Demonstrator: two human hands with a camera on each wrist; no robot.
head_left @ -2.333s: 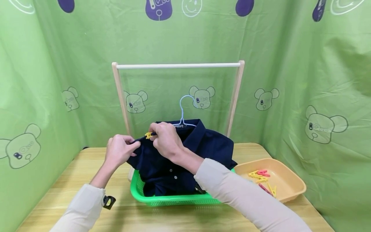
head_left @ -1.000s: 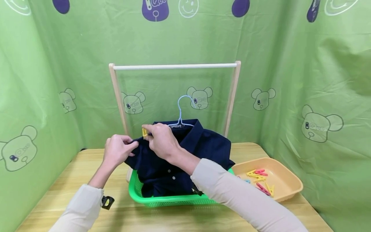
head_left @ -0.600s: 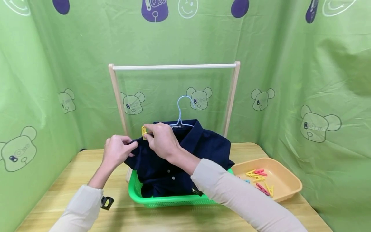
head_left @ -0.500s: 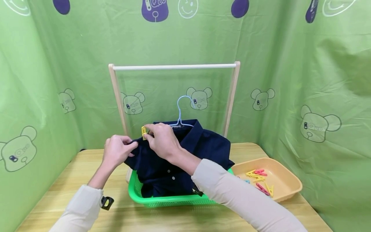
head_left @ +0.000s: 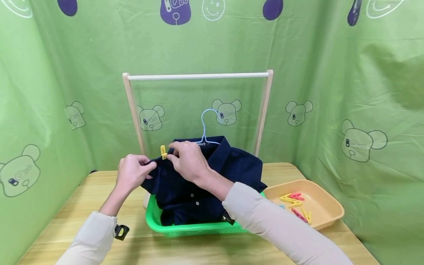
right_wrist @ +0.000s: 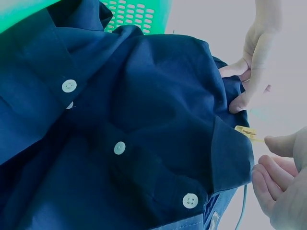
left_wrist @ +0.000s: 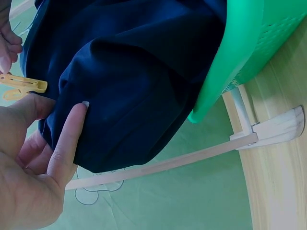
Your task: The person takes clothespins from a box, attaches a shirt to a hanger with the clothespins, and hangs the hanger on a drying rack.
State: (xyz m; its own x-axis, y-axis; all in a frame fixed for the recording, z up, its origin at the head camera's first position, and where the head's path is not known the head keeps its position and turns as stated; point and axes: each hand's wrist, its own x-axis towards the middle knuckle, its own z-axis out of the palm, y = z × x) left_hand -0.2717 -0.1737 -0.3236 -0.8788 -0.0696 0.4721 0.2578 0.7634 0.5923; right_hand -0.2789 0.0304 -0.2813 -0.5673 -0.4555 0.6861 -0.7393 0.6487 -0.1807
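Observation:
A navy button shirt (head_left: 185, 187) on a light blue wire hanger (head_left: 204, 127) rests in a green basket (head_left: 202, 230). My left hand (head_left: 131, 172) pinches the shirt's shoulder cloth between thumb and fingers, with the index fingertip (left_wrist: 79, 112) lying along the fabric in the left wrist view. Just beside it, a yellow clothespin (head_left: 163, 152) is clipped on the shoulder edge and stands up from it. My right hand (head_left: 190, 162) has its thumb tip right at the clothespin's end, its fingers loosely bent and apart from the clip. The hanger's left arm is hidden behind the hand and cloth.
Behind the basket stands a wooden rack with a white bar (head_left: 198, 77). To the right, an orange tray (head_left: 326, 206) holds several yellow, red and blue clothespins. Green curtains (head_left: 357, 92) enclose the wooden table (head_left: 132, 243) at the back and both sides.
The right hand has turned the clothespin upright on the shoulder edge, then loosened its fingers and drawn slightly right of it. My left hand keeps its pinch on the shirt.

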